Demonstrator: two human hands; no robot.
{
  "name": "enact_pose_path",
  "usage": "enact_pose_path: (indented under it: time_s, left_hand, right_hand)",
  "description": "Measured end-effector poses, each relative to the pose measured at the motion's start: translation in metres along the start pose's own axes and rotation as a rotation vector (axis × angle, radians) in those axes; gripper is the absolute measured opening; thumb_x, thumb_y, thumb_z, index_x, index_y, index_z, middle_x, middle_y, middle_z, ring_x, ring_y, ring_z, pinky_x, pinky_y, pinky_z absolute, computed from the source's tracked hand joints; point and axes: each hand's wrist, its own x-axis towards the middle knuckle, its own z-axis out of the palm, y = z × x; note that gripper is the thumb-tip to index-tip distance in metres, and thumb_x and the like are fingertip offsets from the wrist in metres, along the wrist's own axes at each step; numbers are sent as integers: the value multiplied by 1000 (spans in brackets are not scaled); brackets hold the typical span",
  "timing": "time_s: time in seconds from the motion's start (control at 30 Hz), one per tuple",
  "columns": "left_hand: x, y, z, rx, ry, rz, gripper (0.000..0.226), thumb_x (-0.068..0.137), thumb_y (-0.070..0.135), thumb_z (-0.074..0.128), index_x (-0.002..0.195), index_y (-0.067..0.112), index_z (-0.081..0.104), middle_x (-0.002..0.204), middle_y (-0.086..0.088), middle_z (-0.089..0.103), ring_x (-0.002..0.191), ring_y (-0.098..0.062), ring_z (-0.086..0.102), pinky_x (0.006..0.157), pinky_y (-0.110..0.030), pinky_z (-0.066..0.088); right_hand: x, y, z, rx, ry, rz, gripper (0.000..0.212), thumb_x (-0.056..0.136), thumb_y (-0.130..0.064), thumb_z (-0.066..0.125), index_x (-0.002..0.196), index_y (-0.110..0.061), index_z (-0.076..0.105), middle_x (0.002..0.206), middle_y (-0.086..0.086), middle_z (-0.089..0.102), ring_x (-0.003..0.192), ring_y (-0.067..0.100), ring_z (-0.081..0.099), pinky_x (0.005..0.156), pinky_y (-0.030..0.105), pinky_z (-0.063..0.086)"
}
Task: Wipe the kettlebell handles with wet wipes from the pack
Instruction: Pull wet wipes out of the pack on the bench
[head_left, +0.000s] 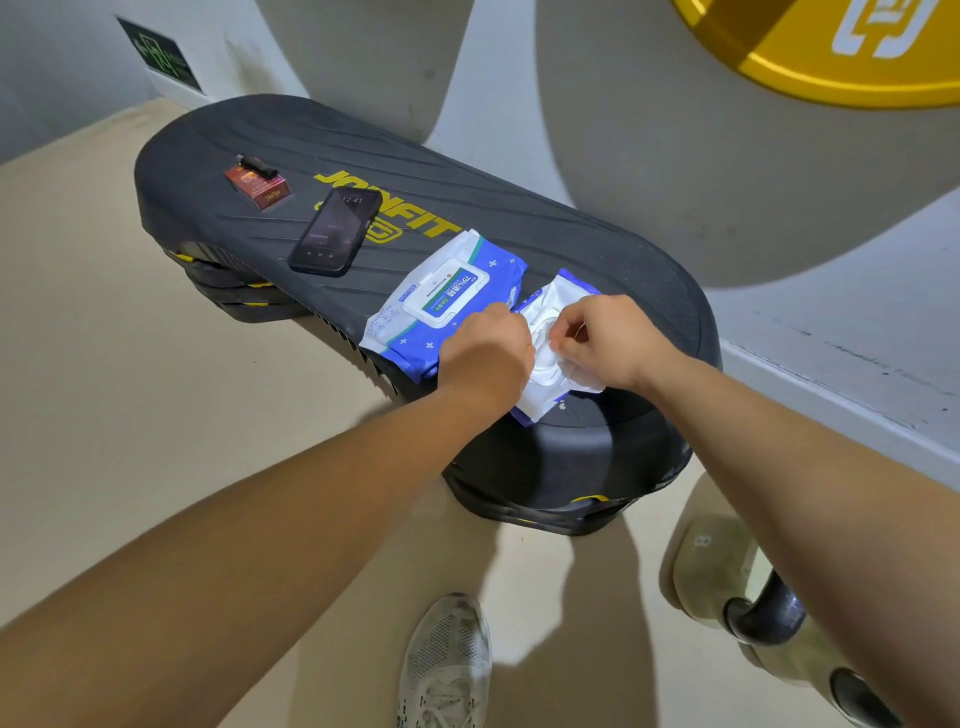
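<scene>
The right hand (608, 338) has its fingers (563, 340) curled, thumb and fingertips pinching the white material at the mouth of the open pack (545, 369). The left hand (488, 348) is curled knuckles-up against that pack's left side; its fingertips are hidden.

The open pack lies by the near edge of the step platform (597, 249), its near corner reaching the rim. Just to its left, touching it, lies a closed pack (447, 296), which slightly overhangs the same edge. Further left sit a phone (335, 231) and a cigarette box (257, 189) with a lighter (257, 166) on top, well apart from the hands.

The platform is black and ribbed with yellow lettering, standing against a grey wall (649, 156) on a beige floor (156, 364). A shoe (447, 665) stands on open floor before it.

The kettlebell (706, 561) stands on the floor at lower right, partly under the right forearm: pale body marked 8, with a glossy black handle (769, 618).
</scene>
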Motion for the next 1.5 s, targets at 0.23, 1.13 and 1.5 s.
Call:
enact_pose_path:
  time_s: [0.23, 1.13, 1.5]
  left_hand:
    - [9, 0, 5, 117, -164, 90, 23, 94, 9, 48, 116, 3, 54, 120, -16, 48, 109, -29, 52, 77, -33, 42]
    - [14, 0, -6, 35, -93, 45, 28, 99, 33, 42, 109, 25, 67, 107, 0, 65, 91, -22, 58, 67, -31, 39]
    - [16, 8, -7, 111, -158, -1, 27, 101, 30, 42, 118, 18, 59, 115, -4, 63, 105, -24, 59, 78, -35, 45]
  right_hand:
    - [4, -5, 9, -44, 34, 54, 21, 87, -11, 54, 70, -12, 68, 76, 6, 71, 80, 30, 65, 69, 39, 56]
    - [15, 8, -7, -65, -123, -3, 20, 94, -3, 51, 88, -20, 59, 102, 5, 70, 93, 21, 52, 83, 34, 46]
    - [5, 8, -12, 160, -34, 41, 16, 90, -5, 68, 82, -17, 74, 85, 0, 74, 78, 12, 64, 64, 11, 45]
